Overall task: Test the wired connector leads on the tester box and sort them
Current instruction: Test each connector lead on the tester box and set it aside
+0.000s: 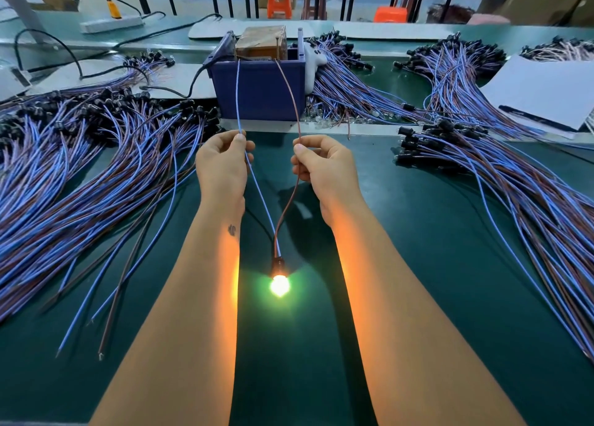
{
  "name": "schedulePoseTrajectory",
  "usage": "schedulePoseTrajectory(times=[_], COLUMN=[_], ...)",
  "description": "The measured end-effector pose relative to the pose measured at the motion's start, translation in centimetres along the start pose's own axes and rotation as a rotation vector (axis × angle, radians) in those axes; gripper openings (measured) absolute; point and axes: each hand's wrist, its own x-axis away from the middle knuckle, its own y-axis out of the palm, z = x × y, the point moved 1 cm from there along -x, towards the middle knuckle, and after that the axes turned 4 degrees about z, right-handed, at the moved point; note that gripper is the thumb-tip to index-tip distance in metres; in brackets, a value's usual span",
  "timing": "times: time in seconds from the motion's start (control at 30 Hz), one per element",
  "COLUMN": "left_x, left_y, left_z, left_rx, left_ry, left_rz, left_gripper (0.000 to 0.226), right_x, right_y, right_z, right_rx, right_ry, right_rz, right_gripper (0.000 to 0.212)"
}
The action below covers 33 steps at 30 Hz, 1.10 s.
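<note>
**Lamp lit, one lead in each hand**

Left hand (221, 162) pinches the thin blue wire (254, 181) between thumb and fingers, right hand (321, 168) pinches the brown wire (294, 187) the same way. So two wires, one per hand, both running up to the top of the tester box (257, 88), a dark blue plastic bin with a brownish block sitting in it. Both hands hover just in front of the box. Below the hands the two wires meet at one small black socket (278, 262) with a round bulb (279, 285) glowing bright, well in front of the box, between the forearms, over the smooth green mat (418, 297). Left of the box: a big fanned heap of blue-and-brown leads (80, 175) with black ends. Right of it: more heaps (482, 155), I count about three. A white sheet (546, 88) lies far right of the box.
</note>
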Motion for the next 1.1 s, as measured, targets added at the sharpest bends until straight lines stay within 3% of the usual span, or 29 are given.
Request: schedulePoseTrajectory(times=[0.4, 0.77, 0.9, 1.1], left_x=[0.3, 1.8, 1.6, 1.3], left_y=[-0.2, 1.0, 0.8, 0.2], left_z=[0.2, 0.8, 0.8, 1.5], left_rx=[0.009, 0.026, 0.070, 0.401], left_ry=[-0.010, -0.020, 0.018, -0.002], left_rz=[-0.023, -0.372, -0.295, -0.267], left_gripper=[0.013, 0.015, 0.012, 0.016], right_x=[0.1, 0.5, 0.4, 0.3], right_y=[0.1, 1.0, 1.0, 0.7], right_z=[-0.1, 0.0, 0.1, 0.1], right_rx=[0.091, 0.169, 0.243, 0.446], right_ry=[-0.081, -0.166, -0.150, -0.111], right_rz=[-0.054, -0.159, -0.181, -0.323], right_gripper=[0.010, 0.010, 0.007, 0.013])
